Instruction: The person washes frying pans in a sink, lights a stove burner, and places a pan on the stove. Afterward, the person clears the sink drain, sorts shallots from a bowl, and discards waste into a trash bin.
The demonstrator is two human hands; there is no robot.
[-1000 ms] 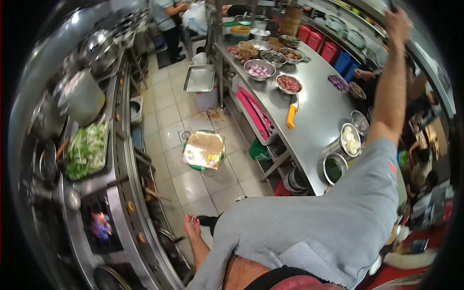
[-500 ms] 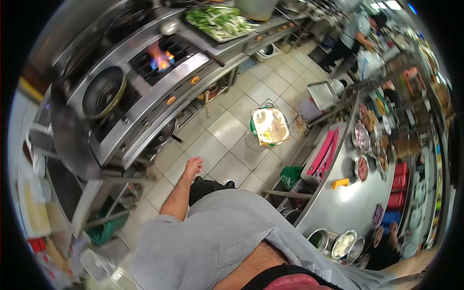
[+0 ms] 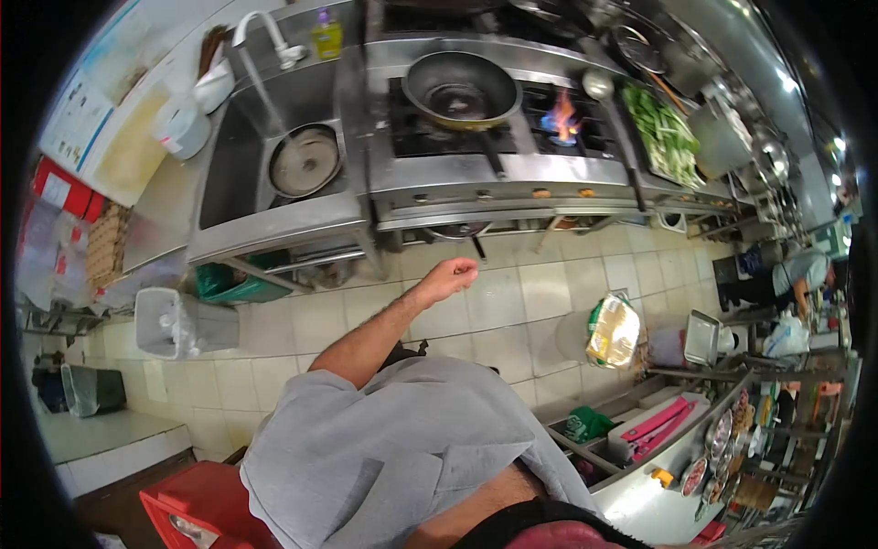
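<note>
My left hand [image 3: 450,278] hangs over the tiled floor in front of the stove, its fingers loosely bent, a little apart and holding nothing. A dark pan [image 3: 461,90] stands on the stove above it, handle pointing towards me. Right of that pan, an uncovered burner [image 3: 562,121] has an orange and blue flame. A ladle [image 3: 599,88] lies beside a tray of leafy greens [image 3: 660,135]. In the sink at the left, water from the faucet [image 3: 265,26] runs into a round pan [image 3: 306,161]. My right hand is out of view.
A grey bin [image 3: 187,322] stands below the sink, a red container [image 3: 203,505] at the lower left. A foil-topped container [image 3: 615,333] stands on the floor. At the lower right is a steel counter [image 3: 640,501] with bowls and an orange-handled knife [image 3: 662,477]. Another person [image 3: 790,278] stands far right.
The view has swung left from the counter to the stove and sink. My right arm, earlier stretched out over the counter side, has left the view. My left hand now appears nearer the stove's front.
</note>
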